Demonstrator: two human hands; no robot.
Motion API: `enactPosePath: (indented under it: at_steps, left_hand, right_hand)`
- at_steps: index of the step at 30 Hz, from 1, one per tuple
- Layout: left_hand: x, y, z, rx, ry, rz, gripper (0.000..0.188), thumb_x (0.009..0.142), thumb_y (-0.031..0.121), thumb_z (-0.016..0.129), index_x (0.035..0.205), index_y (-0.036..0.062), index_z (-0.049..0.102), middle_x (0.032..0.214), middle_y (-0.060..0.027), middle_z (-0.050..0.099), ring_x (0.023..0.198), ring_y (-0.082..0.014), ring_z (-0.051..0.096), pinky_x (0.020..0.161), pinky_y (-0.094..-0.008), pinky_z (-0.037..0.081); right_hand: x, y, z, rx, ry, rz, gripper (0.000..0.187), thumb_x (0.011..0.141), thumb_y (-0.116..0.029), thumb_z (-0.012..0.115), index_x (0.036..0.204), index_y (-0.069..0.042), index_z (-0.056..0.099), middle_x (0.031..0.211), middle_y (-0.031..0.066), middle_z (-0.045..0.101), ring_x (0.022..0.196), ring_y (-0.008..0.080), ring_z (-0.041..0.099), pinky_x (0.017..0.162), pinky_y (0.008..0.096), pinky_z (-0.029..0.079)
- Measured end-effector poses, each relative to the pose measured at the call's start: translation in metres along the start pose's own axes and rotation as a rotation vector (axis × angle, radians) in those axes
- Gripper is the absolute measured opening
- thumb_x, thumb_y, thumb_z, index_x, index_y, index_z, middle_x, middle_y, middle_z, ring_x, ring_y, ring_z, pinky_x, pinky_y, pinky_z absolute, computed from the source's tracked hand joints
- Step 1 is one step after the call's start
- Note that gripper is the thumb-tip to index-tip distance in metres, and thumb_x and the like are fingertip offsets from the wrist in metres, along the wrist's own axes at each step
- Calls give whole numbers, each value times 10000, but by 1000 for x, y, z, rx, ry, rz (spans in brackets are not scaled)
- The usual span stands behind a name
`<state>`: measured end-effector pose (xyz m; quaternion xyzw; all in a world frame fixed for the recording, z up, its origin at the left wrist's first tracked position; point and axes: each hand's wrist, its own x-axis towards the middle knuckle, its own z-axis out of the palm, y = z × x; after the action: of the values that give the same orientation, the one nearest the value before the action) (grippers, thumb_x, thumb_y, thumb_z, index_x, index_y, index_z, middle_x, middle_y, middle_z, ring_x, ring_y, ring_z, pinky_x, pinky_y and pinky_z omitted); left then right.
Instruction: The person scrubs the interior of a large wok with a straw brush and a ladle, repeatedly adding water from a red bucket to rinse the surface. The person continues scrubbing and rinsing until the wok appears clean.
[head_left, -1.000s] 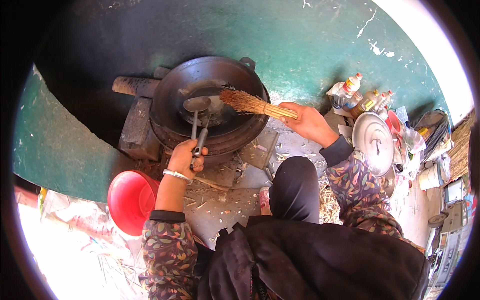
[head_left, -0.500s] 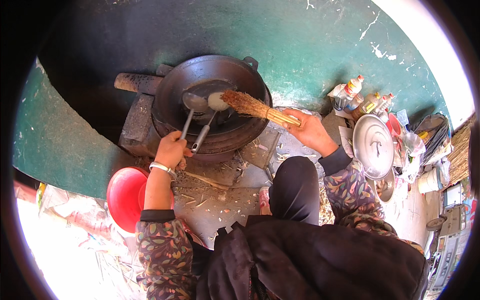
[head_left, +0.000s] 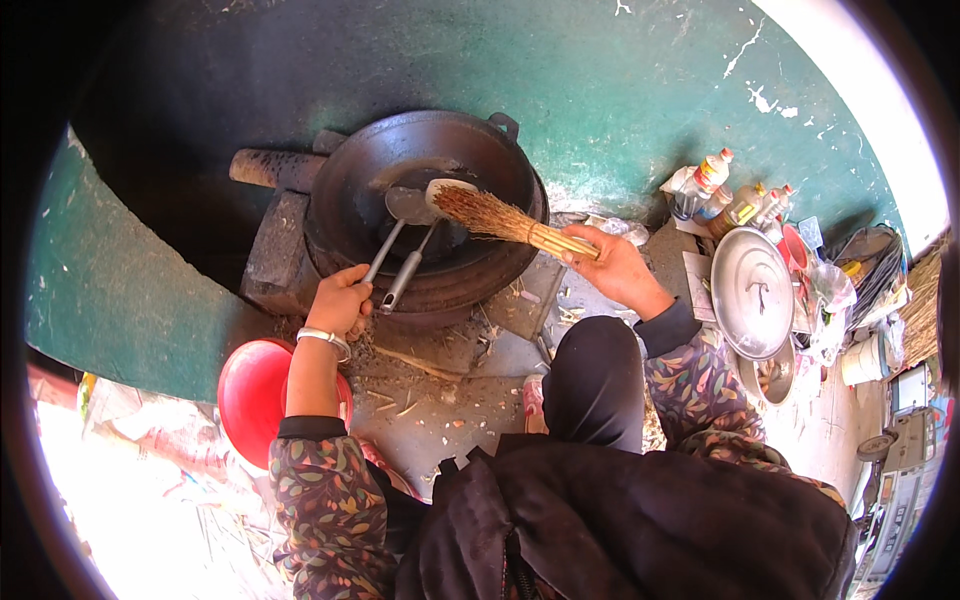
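Note:
My left hand [head_left: 342, 300] is closed around the thin handle of a wok spatula [head_left: 409, 206] with a dark, rounded head. Its head is over the inside of a big black wok [head_left: 345, 190]. Just right of it, a ladle [head_left: 405, 280] with a grey grip leans over the wok's near rim, its pale head up in the bowl and its grip end close to my left fingers. In my right hand [head_left: 618, 265] is a straw brush [head_left: 490, 216], gripped by its bound stalks. Its brown bristles lie against the ladle's head, partly covering it.
A red basin [head_left: 250, 400] stands by my left forearm. To the right are several bottles [head_left: 712, 175], a round metal lid [head_left: 750, 290] and a metal bowl [head_left: 775, 375]. Bricks [head_left: 275, 240] flank the wok, and a green wall [head_left: 600, 100] rises behind it.
The spatula's head has shifted right toward the ladle's, and the ladle's head sits a little farther away. The brush has dropped slightly nearer, its bristles now overlapping the ladle's head.

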<state>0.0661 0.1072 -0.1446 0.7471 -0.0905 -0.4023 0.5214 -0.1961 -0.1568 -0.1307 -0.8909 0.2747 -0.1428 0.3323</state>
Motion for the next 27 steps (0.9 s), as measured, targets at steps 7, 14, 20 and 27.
enactPosePath:
  at_steps: [7, 14, 20, 27]
  left_hand:
    - [13, -13, -6, -473, -150, -106, 424, 930, 117, 477, 1351, 126, 428, 632, -19, 498, 389, -72, 315, 363, -237, 221]
    - [14, -12, 0, -444, -135, -134, 236, 923, 150, 501, 1150, 89, 497, 632, -38, 514, 401, -83, 354, 360, -223, 247]
    - [12, -15, 5, -74, 0, -65, 245, 928, 269, 528, 838, 42, 519, 585, -46, 525, 375, -137, 461, 337, -255, 330]
    - [14, -19, 6, 19, -9, 0, 294, 937, 292, 504, 811, 29, 536, 587, -69, 539, 407, -182, 522, 356, -299, 360]
  right_hand:
    - [7, 3, 9, 48, 2, 119, 405, 844, -331, 646, 1207, -163, 583, 749, 95, 647, 642, 198, 620, 628, 324, 488]
    - [13, 10, 18, 157, 20, 141, 413, 849, -330, 636, 1210, -138, 583, 657, 65, 606, 553, 142, 560, 552, 306, 449]
    - [14, 15, 22, 196, 45, 116, 405, 850, -315, 639, 1205, -127, 585, 637, 46, 589, 546, 121, 533, 531, 289, 430]
    - [10, 9, 22, 250, 26, 144, 402, 875, -265, 638, 1232, -101, 554, 668, -7, 545, 543, 63, 484, 464, 230, 384]
